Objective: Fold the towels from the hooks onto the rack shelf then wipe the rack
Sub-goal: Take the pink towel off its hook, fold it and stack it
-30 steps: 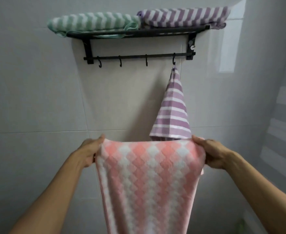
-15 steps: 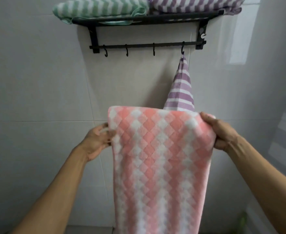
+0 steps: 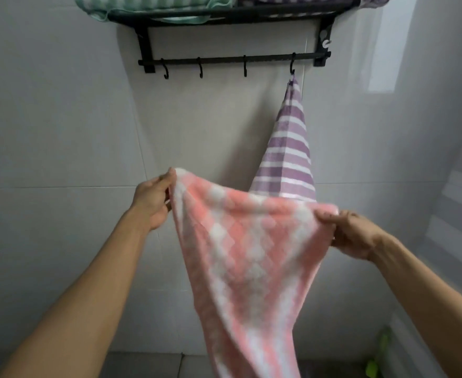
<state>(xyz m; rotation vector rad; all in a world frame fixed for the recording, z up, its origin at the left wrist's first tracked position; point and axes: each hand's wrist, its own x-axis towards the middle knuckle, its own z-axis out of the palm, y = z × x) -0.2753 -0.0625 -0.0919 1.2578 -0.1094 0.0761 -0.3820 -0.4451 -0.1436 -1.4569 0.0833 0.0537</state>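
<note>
Black metal is forming the rack (image 3: 224, 19) fixed high on the tiled wall (image 3: 47, 118), and its shelf is carrying two folded towels side by side: a green-striped towel (image 3: 153, 2) on the left and a purple-striped folded towel (image 3: 306, 0) on the right, both cut off by the top edge of the view. Below the shelf, a bar is holding four hooks (image 3: 200, 69); three are hanging bare, and the rightmost is holding a purple-striped hanging towel (image 3: 287, 148) by one corner, draping down in a narrow cone against the wall.

In front of that, a pink and white checked towel (image 3: 251, 255) is hanging between the person's two outstretched arms. The left hand (image 3: 153, 203) is pinching the towel's upper left corner between thumb and fingers, raised higher than the other. The right hand (image 3: 352, 236) is gripping the upper right corner with curled fingers, lower and out to the right. The top edge is sagging between them and the cloth is trailing down past the bottom of the view, blurred.

Compared with half a second ago, the top edge is no longer level and taut: the left corner is now riding higher, the right one lower, and the cloth is slackening and bunching toward the middle. The view is also sitting lower, with the rack nearer the top edge.
</note>
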